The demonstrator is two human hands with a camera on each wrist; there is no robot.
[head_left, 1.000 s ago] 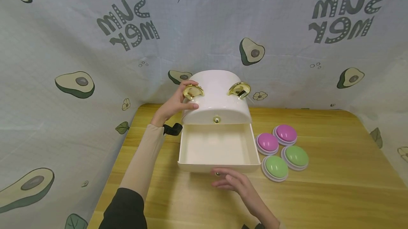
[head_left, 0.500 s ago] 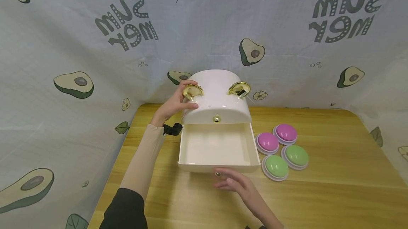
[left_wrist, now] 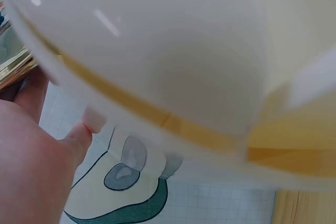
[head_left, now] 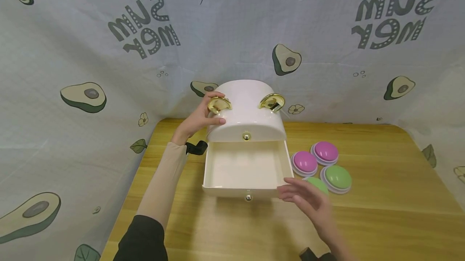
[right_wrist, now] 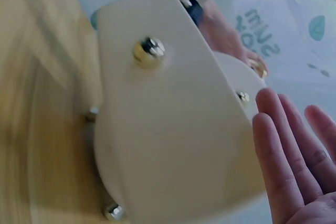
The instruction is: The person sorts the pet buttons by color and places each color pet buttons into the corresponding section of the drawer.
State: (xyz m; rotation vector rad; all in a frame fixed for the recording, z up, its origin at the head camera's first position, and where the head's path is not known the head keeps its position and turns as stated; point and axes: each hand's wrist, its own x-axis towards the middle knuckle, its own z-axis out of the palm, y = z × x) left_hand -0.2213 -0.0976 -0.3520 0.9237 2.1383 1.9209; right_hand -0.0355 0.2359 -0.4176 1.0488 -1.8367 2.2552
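A glossy white storage box (head_left: 247, 109) with two gold ears stands at the back of the table, its lower drawer (head_left: 250, 168) pulled out with nothing in it. My left hand (head_left: 199, 119) grips the box's upper left side, thumb on the front and fingers behind the left gold ear (head_left: 219, 105). My right hand (head_left: 310, 202), its fingers extended, is at the drawer's front right corner and partly covers a green dome-topped round piece (head_left: 317, 183). The right wrist view shows the drawer front with its gold knob (right_wrist: 149, 52) beside my straight fingers (right_wrist: 278, 156).
Two magenta dome-topped pieces (head_left: 305, 161) and a second green one (head_left: 338, 177) lie right of the drawer on the wooden table (head_left: 392, 180). A printed cloth (head_left: 232, 30) with avocados hangs behind and at the sides.
My right hand has moved right, from the drawer's front knob to its right corner, and now overlaps the near green piece. The left hand and the box have stayed put.
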